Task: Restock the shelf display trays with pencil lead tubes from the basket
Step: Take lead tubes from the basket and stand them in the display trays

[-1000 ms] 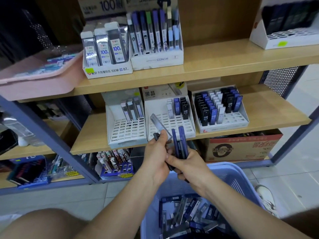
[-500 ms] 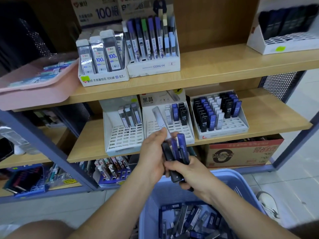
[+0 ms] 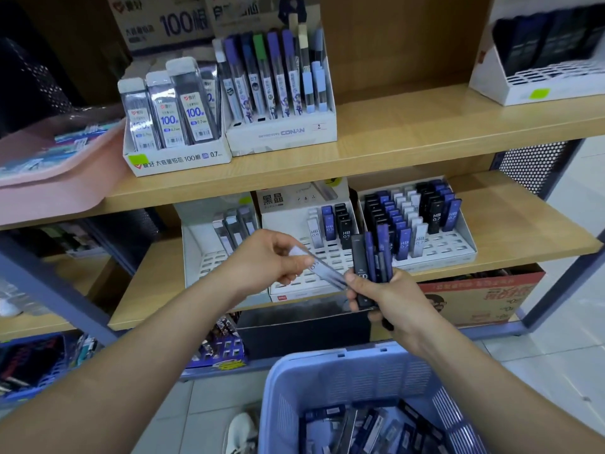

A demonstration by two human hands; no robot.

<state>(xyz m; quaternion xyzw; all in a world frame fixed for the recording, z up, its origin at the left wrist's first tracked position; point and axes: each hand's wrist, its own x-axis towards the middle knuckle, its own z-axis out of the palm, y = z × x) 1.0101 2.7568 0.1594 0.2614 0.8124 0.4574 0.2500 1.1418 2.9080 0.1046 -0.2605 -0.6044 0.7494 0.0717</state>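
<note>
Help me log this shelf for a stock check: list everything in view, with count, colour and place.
clear tube: one, translucent, in front of the middle tray.
tube bundle: several, black and blue, before the right tray.
basket: one, blue, bottom centre, holding many tubes.
left tray: one, white, middle shelf, three grey tubes.
middle tray: one, white, middle shelf, few white, blue, black tubes.
right tray: one, white, middle shelf, rows of black, blue, white tubes.
display boxes: three, white, top shelf.
pink tray: one, top shelf's left end.
cardboard box: one, red-brown, under the middle shelf.
left hand: fingers pinch the clear tube.
right hand: grips the tube bundle.
</note>
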